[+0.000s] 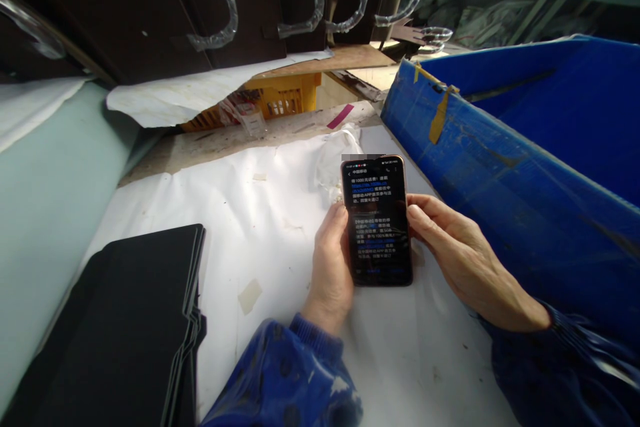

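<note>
A smartphone [380, 223] with a dark screen of white and blue text is held upright above the white-covered table [280, 213]. My left hand [330, 267] is closed around its left edge, the thumb along the side and the other fingers hidden behind it. At the right edge, my right hand [455, 247] has its thumb and forefinger against the phone. Just behind the phone lies a crumpled clear plastic bag [333, 157].
A stack of black sheets [125, 320] lies at the left. On the right stands a large blue bin [500, 153]. Dark boxes with plastic-wrapped curved handles [220, 7] line the back, above a yellow crate [295, 95]. A pink strip [341, 116] lies near the table's far edge.
</note>
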`<state>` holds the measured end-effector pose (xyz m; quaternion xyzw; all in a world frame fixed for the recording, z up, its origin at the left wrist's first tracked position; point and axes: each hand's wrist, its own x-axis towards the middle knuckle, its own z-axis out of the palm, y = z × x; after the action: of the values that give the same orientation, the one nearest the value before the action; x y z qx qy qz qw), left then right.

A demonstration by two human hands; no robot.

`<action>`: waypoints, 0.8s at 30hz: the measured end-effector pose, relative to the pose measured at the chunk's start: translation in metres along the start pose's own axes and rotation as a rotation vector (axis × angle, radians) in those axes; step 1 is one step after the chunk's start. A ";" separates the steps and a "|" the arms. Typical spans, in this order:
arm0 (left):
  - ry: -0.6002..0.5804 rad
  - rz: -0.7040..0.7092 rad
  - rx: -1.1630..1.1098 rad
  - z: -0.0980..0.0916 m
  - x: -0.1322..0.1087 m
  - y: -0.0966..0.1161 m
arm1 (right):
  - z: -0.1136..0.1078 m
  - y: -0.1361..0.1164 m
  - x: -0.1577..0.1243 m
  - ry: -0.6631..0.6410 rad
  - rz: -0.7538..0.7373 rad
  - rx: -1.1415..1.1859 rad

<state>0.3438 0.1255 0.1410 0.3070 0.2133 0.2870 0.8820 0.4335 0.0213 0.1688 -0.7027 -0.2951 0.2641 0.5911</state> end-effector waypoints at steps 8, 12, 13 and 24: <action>0.006 0.020 0.015 -0.001 0.002 -0.001 | -0.001 0.000 0.000 -0.008 0.005 -0.012; 0.007 0.028 0.036 -0.002 0.002 -0.002 | -0.002 0.000 0.000 0.001 -0.001 -0.004; 0.005 0.027 0.035 -0.001 0.002 -0.002 | -0.002 0.000 0.000 0.005 0.003 -0.012; -0.030 0.013 -0.057 0.002 -0.001 0.001 | -0.001 0.001 0.000 0.014 0.019 -0.010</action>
<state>0.3437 0.1245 0.1433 0.2875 0.1897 0.2942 0.8915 0.4339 0.0204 0.1683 -0.7103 -0.2857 0.2635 0.5868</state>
